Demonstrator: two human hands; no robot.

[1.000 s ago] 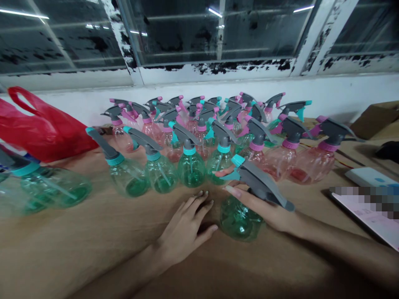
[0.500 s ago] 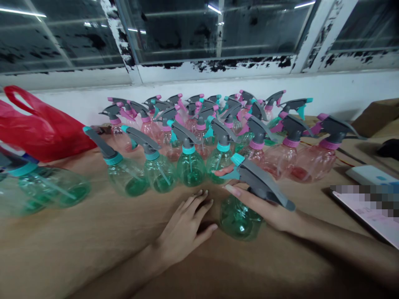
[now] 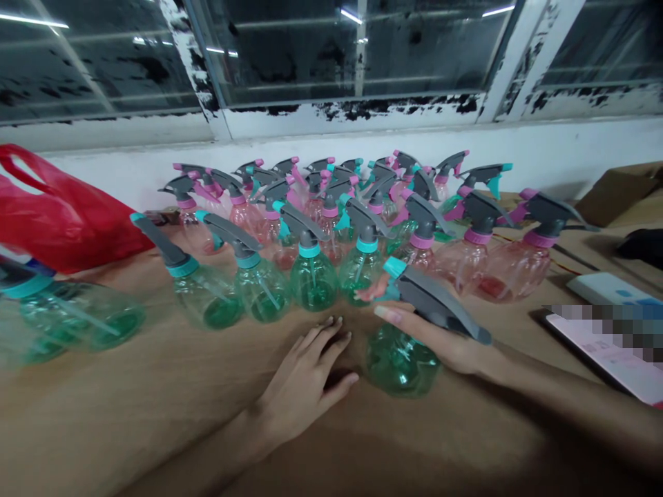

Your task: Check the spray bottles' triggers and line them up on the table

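R hand [image 3: 445, 338] on spray btl [image 3: 402, 362]: clear green body, grey/teal head.

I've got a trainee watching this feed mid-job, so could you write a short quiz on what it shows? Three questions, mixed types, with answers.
1. True or false: the left hand is wrapped around a bottle.
2. What colour is the nozzle tip of the spray bottle in the right hand? A) pink B) turquoise C) yellow
3. Fill in the blank: the red bag sits at the ____ side of the view.

Key: 1. False, it rests palm down on the table. 2. B. 3. left.
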